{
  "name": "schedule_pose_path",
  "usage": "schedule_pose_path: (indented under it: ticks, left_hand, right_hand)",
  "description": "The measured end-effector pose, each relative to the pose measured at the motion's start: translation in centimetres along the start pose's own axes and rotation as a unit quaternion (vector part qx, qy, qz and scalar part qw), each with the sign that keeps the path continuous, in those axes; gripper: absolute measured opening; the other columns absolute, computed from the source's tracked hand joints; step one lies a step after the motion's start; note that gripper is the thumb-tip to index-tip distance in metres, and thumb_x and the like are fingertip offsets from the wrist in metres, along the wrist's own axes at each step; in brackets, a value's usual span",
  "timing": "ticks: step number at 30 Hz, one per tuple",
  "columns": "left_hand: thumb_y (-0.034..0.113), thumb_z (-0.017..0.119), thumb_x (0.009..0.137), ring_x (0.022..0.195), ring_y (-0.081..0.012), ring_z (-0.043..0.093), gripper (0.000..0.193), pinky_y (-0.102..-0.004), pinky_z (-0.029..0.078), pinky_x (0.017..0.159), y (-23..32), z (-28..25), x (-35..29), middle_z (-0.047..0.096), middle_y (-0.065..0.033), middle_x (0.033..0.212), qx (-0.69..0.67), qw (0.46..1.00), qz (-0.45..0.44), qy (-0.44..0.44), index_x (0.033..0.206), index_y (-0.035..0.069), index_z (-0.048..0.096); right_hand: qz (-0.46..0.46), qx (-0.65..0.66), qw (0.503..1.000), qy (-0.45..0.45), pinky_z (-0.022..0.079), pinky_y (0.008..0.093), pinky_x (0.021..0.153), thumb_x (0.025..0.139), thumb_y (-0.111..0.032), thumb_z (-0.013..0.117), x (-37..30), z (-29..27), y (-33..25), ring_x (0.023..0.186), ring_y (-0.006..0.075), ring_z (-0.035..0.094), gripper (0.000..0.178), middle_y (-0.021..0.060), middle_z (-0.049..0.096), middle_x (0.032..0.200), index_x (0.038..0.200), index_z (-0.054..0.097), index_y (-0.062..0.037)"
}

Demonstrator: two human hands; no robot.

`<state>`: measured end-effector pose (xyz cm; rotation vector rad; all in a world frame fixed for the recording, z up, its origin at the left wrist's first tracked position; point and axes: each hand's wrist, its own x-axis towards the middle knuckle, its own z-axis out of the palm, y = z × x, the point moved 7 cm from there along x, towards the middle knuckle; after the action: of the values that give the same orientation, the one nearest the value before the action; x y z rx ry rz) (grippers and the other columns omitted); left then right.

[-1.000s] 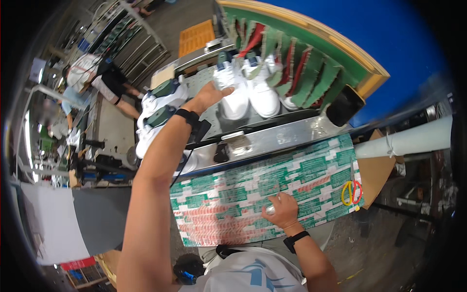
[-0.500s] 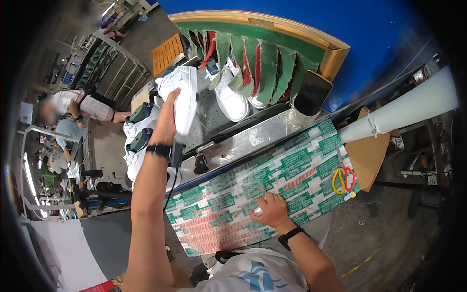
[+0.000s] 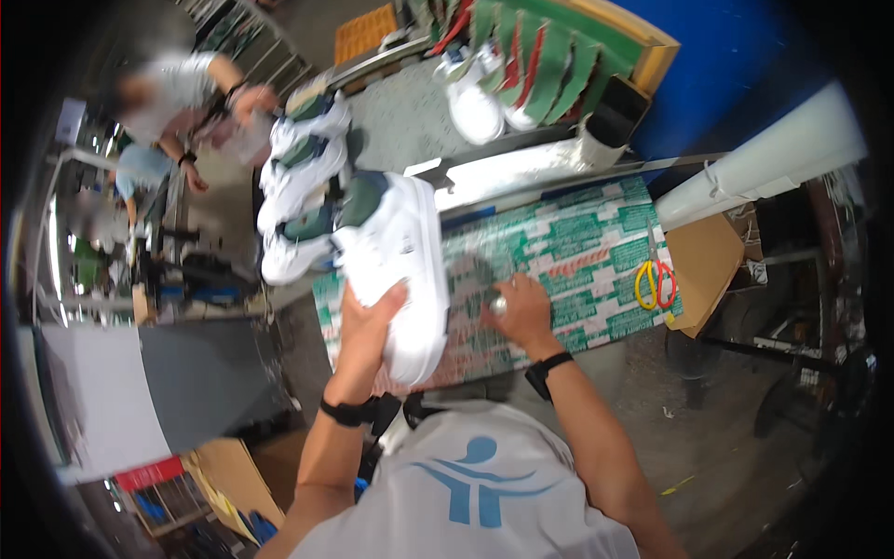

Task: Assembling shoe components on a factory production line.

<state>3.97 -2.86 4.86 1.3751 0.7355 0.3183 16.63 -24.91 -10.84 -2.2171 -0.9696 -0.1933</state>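
My left hand (image 3: 366,328) grips a white sneaker with a dark green heel (image 3: 396,270) and holds it above the near end of the work table. The table is covered with green and red printed paper (image 3: 577,244). My right hand (image 3: 518,306) rests on that paper just right of the shoe, fingers curled around a small shiny object that I cannot identify. A black watch sits on each wrist.
More white and green sneakers (image 3: 300,196) are lined up on the left. Another white pair (image 3: 477,102) lies beyond, by green insoles (image 3: 549,65). Yellow and red scissors (image 3: 650,279) lie at the table's right end. A white roll (image 3: 782,158) crosses right. Other people work far left.
My left hand has taken a white sneaker from the conveyor and brought it back toward me, over the printed paper. My right hand stayed on the paper.
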Motion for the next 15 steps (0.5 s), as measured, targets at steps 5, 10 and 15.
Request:
schedule_pose_path:
  ticks: [5, 10, 15]
  left_hand:
    - [0.021, 0.090, 0.094, 0.116, -0.0258, 0.074, 0.062, -0.0398, 0.059, 0.101, -11.0, 0.4, -1.7, 0.075, -0.0186, 0.133, 0.234, 0.968, 0.020, 0.091, 0.145, -0.001, 0.060]
    - [0.025, 0.087, 0.098, 0.097, -0.0251, 0.075, 0.040, -0.0399, 0.059, 0.090, -13.5, -1.6, -3.0, 0.080, -0.0117, 0.112, 0.267, 0.963, 0.013, 0.027, 0.128, 0.001, 0.073]
    - [0.023, 0.080, 0.107, 0.081, -0.0176, 0.072, 0.020, -0.0344, 0.057, 0.079, -12.7, -4.9, -2.6, 0.074, -0.0019, 0.087, 0.165, 0.984, 0.033, 0.055, 0.112, 0.004, 0.077]
  right_hand:
    - [0.137, 0.113, 0.984, 0.019, 0.058, 0.0497, 0.087, 0.090, -0.030, 0.088, 0.4, -1.6, 0.0, 0.097, 0.0372, 0.070, 0.033, 0.0128, 0.067, 0.105, 0.114, 0.077, -0.0101]
    - [0.162, 0.202, 0.964, -0.055, 0.058, 0.0462, 0.090, 0.094, -0.028, 0.085, -3.4, -2.2, -2.6, 0.103, 0.0347, 0.070, 0.040, 0.0149, 0.070, 0.111, 0.128, 0.076, -0.0081]
    - [0.137, 0.230, 0.955, -0.130, 0.059, 0.0434, 0.092, 0.089, -0.022, 0.086, -6.3, -2.5, -8.1, 0.104, 0.0333, 0.071, 0.048, 0.0142, 0.070, 0.111, 0.134, 0.075, -0.0056]
